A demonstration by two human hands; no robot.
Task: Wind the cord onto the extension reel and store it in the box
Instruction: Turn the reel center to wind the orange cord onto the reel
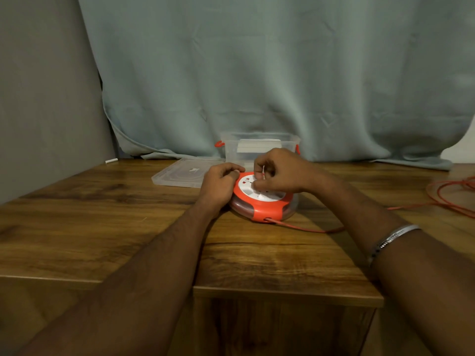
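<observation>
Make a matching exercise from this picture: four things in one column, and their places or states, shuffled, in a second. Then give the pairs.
Things:
1. extension reel
2. box
3. lid
4. loose cord

Places or states:
A. lies flat on the table, left of the box
B. stands open at the back, against the curtain
C. lies in loops at the table's right edge
D. is under both hands in the middle of the table

Pairs: 1-D, 2-B, 3-A, 4-C

The left hand grips the reel's rim; the right hand pinches a small white handle on top.
</observation>
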